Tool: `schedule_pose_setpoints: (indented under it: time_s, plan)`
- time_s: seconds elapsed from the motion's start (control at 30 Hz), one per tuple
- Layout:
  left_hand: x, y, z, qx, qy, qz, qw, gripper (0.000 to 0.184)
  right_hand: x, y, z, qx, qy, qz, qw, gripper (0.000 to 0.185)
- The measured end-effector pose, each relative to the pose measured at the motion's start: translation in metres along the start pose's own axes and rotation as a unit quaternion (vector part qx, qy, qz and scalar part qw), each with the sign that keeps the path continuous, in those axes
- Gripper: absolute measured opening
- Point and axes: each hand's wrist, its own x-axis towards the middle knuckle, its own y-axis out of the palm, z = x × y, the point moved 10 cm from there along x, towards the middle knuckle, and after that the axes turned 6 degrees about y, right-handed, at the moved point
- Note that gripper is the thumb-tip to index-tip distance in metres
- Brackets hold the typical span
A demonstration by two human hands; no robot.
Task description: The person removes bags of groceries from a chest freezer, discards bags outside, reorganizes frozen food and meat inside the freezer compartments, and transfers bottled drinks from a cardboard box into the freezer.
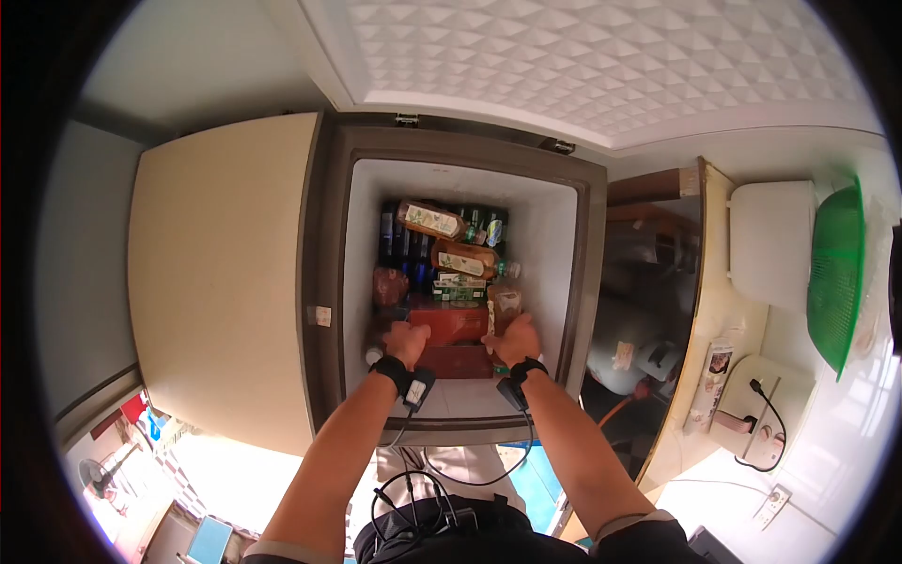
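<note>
Both my hands reach down into an open chest freezer point(590, 244). Between them is a red box point(451, 326), with a darker red face point(454, 363) towards me. My left hand point(408, 343) is closed at the box's left edge, its fingers curled over it. At the right edge, my right hand point(512, 340) is also closed, thumb inward; its fingertips are partly hidden. A bottle or package with a pale label point(504, 301) lies just beyond my right hand. Beside my left hand is a white cap point(374, 355). Each wrist carries a black strap with a small device.
Behind the box lie brown labelled bottles point(432, 220), green-and-white cartons point(458, 288), dark blue cans or bottles and a reddish bag point(390, 285). The raised lid point(583, 56) stands at the back. A cream panel point(221, 282) is left; a green basket point(836, 277) hangs right.
</note>
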Motion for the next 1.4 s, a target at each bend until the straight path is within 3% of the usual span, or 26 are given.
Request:
schedule_pose_setpoints:
  time_s: [0.03,0.1,0.13,0.2,0.23,0.37,0.4,0.47,0.53,0.57,0.63,0.7,0.77,0.83,0.9,0.93,1.0,1.03,1.13,1.2,1.3,1.4]
  plan:
    - [-0.012,-0.001,-0.013,0.025,0.001,0.005,1.000,0.068,-0.002,-0.003,0.002,-0.014,0.010,-0.001,1.000,0.089]
    - [-0.051,-0.009,-0.063,0.149,0.142,0.008,0.978,0.051,-0.010,-0.016,0.011,-0.010,0.018,-0.001,1.000,0.090]
    - [-0.066,-0.019,-0.073,0.150,0.148,0.006,0.978,0.051,-0.015,-0.022,0.016,-0.007,0.028,0.004,1.000,0.090]
    - [-0.104,-0.021,-0.111,0.062,0.268,0.133,0.952,0.034,-0.019,-0.031,0.022,0.008,0.022,0.007,1.000,0.089]
    - [-0.124,-0.038,-0.128,0.063,0.274,0.129,0.951,0.034,-0.020,-0.034,0.024,0.018,0.018,0.015,1.000,0.088]
    - [-0.184,-0.132,-0.188,0.139,0.338,-0.043,0.930,0.023,-0.006,-0.018,0.015,0.005,-0.025,-0.009,1.000,0.082]
    - [-0.196,-0.149,-0.193,0.137,0.337,-0.047,0.930,0.023,-0.006,-0.013,0.014,-0.016,-0.024,0.009,1.000,0.077]
    - [-0.199,-0.184,-0.175,0.033,0.199,-0.039,0.979,0.028,-0.006,-0.008,0.019,-0.039,-0.030,0.028,0.998,0.072]
    - [-0.200,-0.204,-0.171,0.058,0.223,-0.079,0.970,0.032,-0.026,-0.009,0.053,-0.119,-0.196,0.017,0.973,0.065]
    - [-0.202,-0.215,-0.172,0.087,0.248,-0.113,0.958,0.037,-0.031,-0.009,0.057,-0.122,-0.200,0.019,0.972,0.065]
    - [-0.198,-0.227,-0.167,0.074,0.242,-0.122,0.960,0.042,-0.070,0.006,0.095,-0.192,-0.383,0.047,0.902,0.061]
    - [-0.193,-0.229,-0.163,-0.002,0.218,-0.066,0.974,0.043,-0.086,0.023,0.110,-0.222,-0.409,0.071,0.882,0.058]
    - [-0.194,-0.228,-0.168,0.014,0.217,-0.063,0.974,0.044,-0.103,0.057,0.116,-0.295,-0.467,0.098,0.828,0.056]
    - [-0.193,-0.227,-0.171,0.030,0.216,-0.062,0.974,0.045,-0.109,0.072,0.121,-0.338,-0.466,0.102,0.812,0.058]
    - [-0.191,-0.226,-0.170,0.034,0.200,-0.049,0.978,0.047,-0.109,0.079,0.123,-0.354,-0.442,0.137,0.813,0.035]
    - [-0.190,-0.227,-0.171,0.032,0.200,-0.050,0.978,0.047,-0.106,0.074,0.128,-0.355,-0.443,0.138,0.812,0.035]
    - [-0.188,-0.226,-0.172,0.041,0.182,-0.047,0.981,0.048,-0.097,0.079,0.126,-0.354,-0.416,0.265,0.795,0.042]
    - [-0.187,-0.226,-0.173,0.038,0.182,-0.049,0.981,0.048,-0.089,0.083,0.131,-0.356,-0.418,0.265,0.792,0.042]
    - [-0.184,-0.227,-0.168,0.045,0.156,-0.058,0.985,0.050,-0.077,0.082,0.176,-0.261,-0.431,0.223,0.835,0.040]
    - [-0.182,-0.226,-0.167,0.033,0.170,-0.055,0.983,0.050,-0.080,0.086,0.212,-0.154,-0.359,0.248,0.887,0.047]
    - [-0.183,-0.226,-0.170,0.042,0.165,-0.048,0.984,0.050,-0.104,0.141,0.231,-0.137,-0.300,0.316,0.890,0.043]
    - [-0.186,-0.226,-0.172,0.038,0.157,-0.052,0.986,0.051,-0.118,0.191,0.227,-0.121,-0.317,0.272,0.901,0.037]
